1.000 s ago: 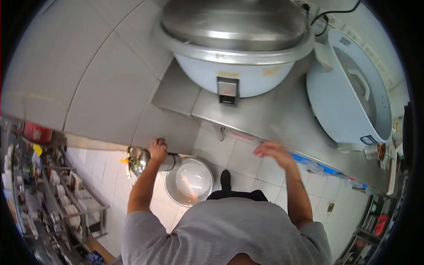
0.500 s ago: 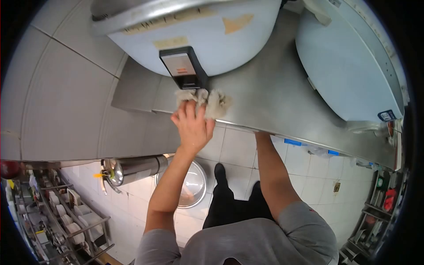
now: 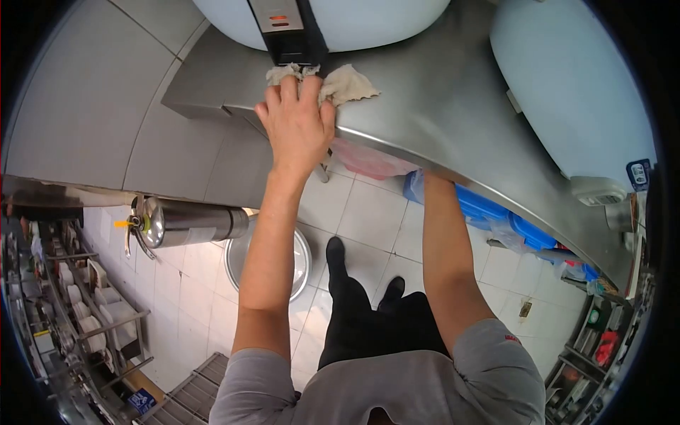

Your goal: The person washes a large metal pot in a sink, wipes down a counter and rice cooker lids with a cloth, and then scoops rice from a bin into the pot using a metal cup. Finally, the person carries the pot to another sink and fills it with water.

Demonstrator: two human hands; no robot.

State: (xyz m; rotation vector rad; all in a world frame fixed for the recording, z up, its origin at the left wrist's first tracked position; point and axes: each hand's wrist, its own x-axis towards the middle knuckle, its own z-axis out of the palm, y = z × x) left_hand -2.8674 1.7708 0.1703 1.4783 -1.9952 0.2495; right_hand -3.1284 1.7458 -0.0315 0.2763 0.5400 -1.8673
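Note:
My left hand [image 3: 297, 131] presses down on a crumpled beige cloth [image 3: 348, 85], fingers curled over it. The cloth lies near the front edge of a stainless steel counter [image 3: 432, 92], with one end spread out to the right of my thumb. Right behind it stands a large white cooker [image 3: 386, 25], its black switch panel [image 3: 289, 44] lit with small orange-red lights. My right forearm [image 3: 448, 227] reaches beneath the counter's front edge, which hides the hand.
Another large pale vessel [image 3: 574, 85] stands on the counter at right. Blue-lidded containers [image 3: 482, 205] and a pink plastic bag [image 3: 368, 159] are underneath. At left are a metal cylinder with a lever [image 3: 195, 223], a round metal lid or basin [image 3: 301, 265] and a rack of dishes [image 3: 88, 319].
The view has tipped downward, so counter and cooker sit higher and more shows below. My left hand stays on the cloth, whose right end now lies flatter. My right hand remains hidden.

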